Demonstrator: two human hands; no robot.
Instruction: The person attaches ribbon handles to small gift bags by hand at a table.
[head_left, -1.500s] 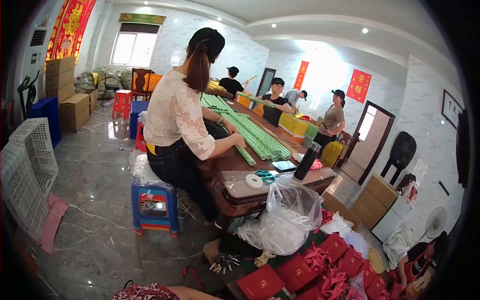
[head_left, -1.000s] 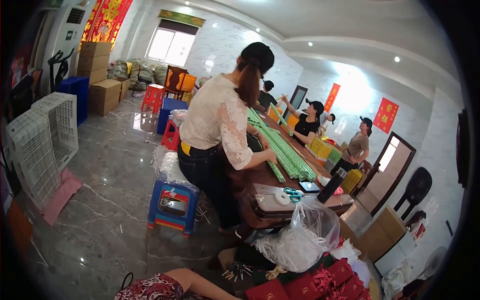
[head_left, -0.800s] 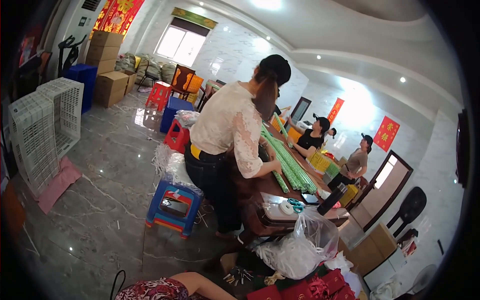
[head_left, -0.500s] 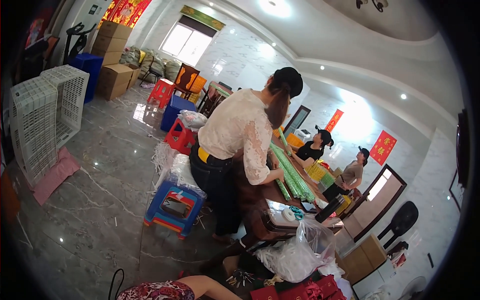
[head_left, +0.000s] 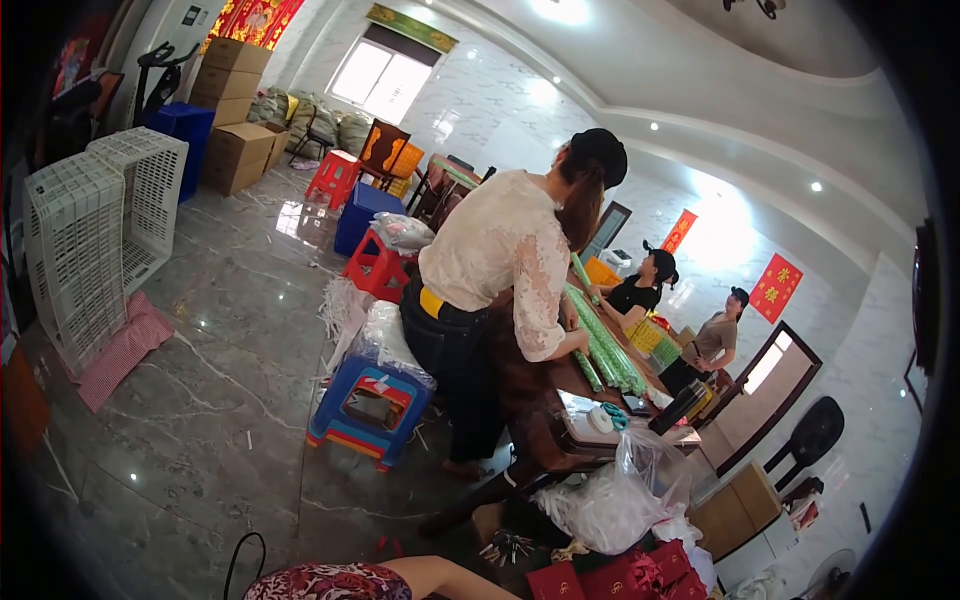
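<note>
At the lower edge a bare forearm (head_left: 450, 577) in a red floral sleeve (head_left: 335, 582), apparently my left, reaches rightward. Its hand falls outside the picture, so what it holds stays hidden. My right hand does not show. Nearest to the forearm lie several dark red paper bags (head_left: 612, 580) and a bunch of small metal pieces (head_left: 507, 547). Behind them rests a clear plastic bag (head_left: 600, 508) with white contents. On the brown table (head_left: 530, 385), a person in a cream lace top (head_left: 490, 235) bends with both hands at long green patterned rolls (head_left: 606, 345).
White tape (head_left: 600, 420), teal scissors (head_left: 617, 413) and a black bottle (head_left: 679, 408) are on the table's near end. Stacked plastic stools (head_left: 370, 410) stand left of it. Two other people (head_left: 638, 298) are beyond the table. White crates (head_left: 100, 230) stand far left.
The whole scene has shifted slightly right in the picture. The bending person's hands remain at the green rolls. The far standing person's head has turned.
</note>
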